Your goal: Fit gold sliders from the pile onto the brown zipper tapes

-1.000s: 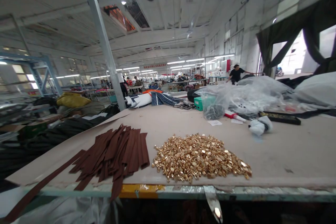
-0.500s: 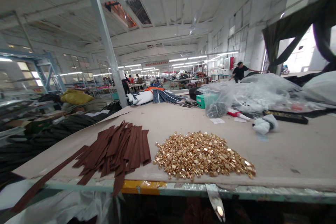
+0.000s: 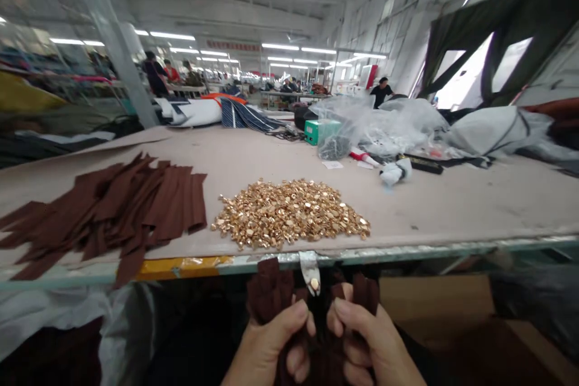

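My left hand [image 3: 275, 341] is closed, thumb against fingers, on a bunch of brown zipper tape [image 3: 269, 289] below the table edge. My right hand [image 3: 373, 338] faces it, also closed on brown zipper tape; a folded end [image 3: 365, 293] stands up behind its thumb. Between and just above the hands, a flat metal holder [image 3: 309, 268] juts down from the table edge, with one gold zipper slider [image 3: 314, 283] at its tip. Beyond lies a heap of gold zipper sliders [image 3: 289, 214]. A pile of brown zipper strips [image 3: 149, 199] lies to its left, some ends overhanging the edge.
On the table [image 3: 456, 205] stand a green box [image 3: 316, 131], clear plastic bags [image 3: 389, 126] and a small white bundle [image 3: 395, 172]. Striped fabric [image 3: 242, 113] lies at the back. A cardboard box [image 3: 434, 304] sits below right. A person in black [image 3: 381, 93] is far off.
Both hands have come into view at the bottom, holding brown zipper tape. The view has tilted down and turned right, so the table's things appear higher and further left.
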A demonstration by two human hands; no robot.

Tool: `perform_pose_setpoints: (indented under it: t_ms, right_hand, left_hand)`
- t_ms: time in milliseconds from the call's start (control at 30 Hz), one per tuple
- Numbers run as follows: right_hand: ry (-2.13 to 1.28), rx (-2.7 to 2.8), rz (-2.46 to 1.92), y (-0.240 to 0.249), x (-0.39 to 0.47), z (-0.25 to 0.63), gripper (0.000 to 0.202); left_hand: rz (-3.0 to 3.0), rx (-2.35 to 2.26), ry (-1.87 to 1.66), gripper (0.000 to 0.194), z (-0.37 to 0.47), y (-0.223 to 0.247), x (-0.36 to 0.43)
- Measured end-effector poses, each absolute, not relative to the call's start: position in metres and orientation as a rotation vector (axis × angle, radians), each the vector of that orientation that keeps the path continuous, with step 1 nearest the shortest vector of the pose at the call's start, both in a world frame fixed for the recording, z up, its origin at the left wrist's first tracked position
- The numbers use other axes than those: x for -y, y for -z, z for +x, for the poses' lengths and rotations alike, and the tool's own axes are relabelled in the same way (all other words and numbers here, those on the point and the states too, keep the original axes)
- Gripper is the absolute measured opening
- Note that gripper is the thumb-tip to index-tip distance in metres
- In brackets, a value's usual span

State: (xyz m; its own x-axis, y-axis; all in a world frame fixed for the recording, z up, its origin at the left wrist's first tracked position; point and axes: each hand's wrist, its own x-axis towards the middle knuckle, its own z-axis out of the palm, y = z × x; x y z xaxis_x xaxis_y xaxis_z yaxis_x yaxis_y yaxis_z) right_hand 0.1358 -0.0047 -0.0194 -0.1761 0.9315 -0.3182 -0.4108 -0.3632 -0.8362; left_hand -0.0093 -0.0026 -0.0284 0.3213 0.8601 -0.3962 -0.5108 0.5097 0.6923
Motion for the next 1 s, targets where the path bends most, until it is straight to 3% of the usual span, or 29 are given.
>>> perform_pose_setpoints:
  t_ms: [1000]
  right_hand:
    - [-1.816,0.553,-1.018,0.013,-0.013,0.126,0.026]
  left_hand:
    - [0.413,-1.005,-1.055,0.018,-0.001,0.018,-0.011]
